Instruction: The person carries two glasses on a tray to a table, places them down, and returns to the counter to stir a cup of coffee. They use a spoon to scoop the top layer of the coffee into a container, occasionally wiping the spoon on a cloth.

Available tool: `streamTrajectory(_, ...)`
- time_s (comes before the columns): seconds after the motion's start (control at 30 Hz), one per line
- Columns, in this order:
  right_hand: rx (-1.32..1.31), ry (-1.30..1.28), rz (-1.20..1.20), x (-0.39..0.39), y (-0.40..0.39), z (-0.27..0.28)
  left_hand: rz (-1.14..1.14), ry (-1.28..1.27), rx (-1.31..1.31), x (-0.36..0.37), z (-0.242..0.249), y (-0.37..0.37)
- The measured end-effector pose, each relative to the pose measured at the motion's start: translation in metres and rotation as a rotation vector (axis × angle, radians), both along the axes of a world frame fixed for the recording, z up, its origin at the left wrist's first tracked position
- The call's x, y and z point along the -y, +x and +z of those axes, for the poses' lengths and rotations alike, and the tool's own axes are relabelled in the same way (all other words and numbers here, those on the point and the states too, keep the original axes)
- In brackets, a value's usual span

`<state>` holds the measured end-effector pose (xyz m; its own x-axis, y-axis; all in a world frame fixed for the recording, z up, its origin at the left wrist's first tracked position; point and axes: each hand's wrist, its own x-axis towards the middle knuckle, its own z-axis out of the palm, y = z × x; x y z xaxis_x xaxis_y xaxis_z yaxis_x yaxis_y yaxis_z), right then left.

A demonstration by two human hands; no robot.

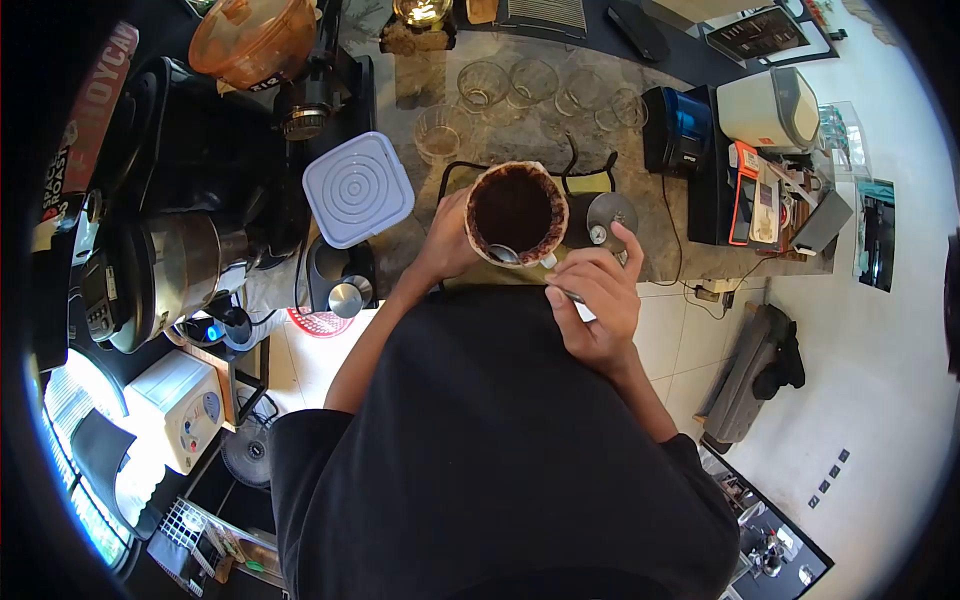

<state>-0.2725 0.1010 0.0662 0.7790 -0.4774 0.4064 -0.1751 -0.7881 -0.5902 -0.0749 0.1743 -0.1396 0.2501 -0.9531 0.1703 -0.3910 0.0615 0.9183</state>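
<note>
A round white coffee dripper [473, 235] stands in front of my chest, its inner wall smeared brown. Dark coffee grounds [515, 203] fill much of it. My left hand [448, 240] is closed against the dripper's left side, its fingertips partly hidden behind the rim. Between the thumb and fingers of my right hand [598, 300] is the handle of a metal spoon [503, 253], whose bowl lies inside the dripper at the near edge, on the grounds. The right index finger points up, off the handle. Right of the dripper lies a round grey metal disc [612, 212].
Several clear glasses [533, 80] stand at the back of the counter [650, 225]. A pale square lid [358, 190] and a grinder-like machine [190, 270] are on the left. Black boxes [680, 130] stand right, and a cable [678, 240] hangs over the edge.
</note>
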Motion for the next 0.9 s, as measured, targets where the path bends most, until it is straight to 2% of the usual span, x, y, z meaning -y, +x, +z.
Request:
streamTrajectory(0.27,0.033,0.067,-0.045,0.005,-0.003,-0.003,-0.016,0.007,-0.063,0.002,0.015,0.001)
streamTrajectory(0.33,0.034,0.092,-0.064,0.007,-0.003,-0.006,-0.011,0.029,0.018,0.001,0.017,0.001)
streamTrajectory(0.63,0.013,0.156,-0.057,0.008,0.010,-0.013,-0.039,0.072,-0.061,0.001,0.014,0.002)
streamTrajectory(0.77,0.026,0.185,-0.068,0.008,0.008,-0.014,0.010,0.057,0.000,-0.002,0.015,-0.001)
streamTrajectory(0.9,0.017,0.228,-0.078,0.009,0.005,-0.013,-0.026,0.076,-0.081,0.001,0.009,0.001)
